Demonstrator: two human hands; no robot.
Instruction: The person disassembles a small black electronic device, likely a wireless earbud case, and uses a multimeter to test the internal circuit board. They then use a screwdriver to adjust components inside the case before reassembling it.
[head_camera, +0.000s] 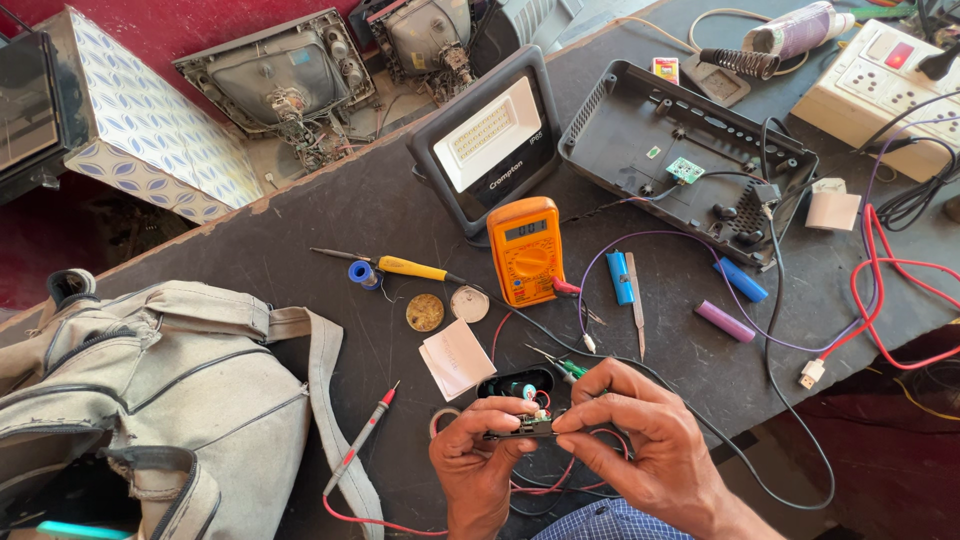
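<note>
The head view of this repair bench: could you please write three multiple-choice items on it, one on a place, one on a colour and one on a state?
1. Where does the multimeter lie?
A. In front of the flood lamp
B. On the grey bag
C. Inside the open black casing

2. What colour is the soldering iron's handle?
A. Green
B. Yellow
C. White

3. What are the hands doing?
A. Resting flat
B. Both holding a small circuit board
C. Gripping the red probe

Answers:
1 A, it lies against the lamp's near edge.
2 B, the grip is plainly yellow.
3 B, left hand and right hand pinch the board's ends.
</note>
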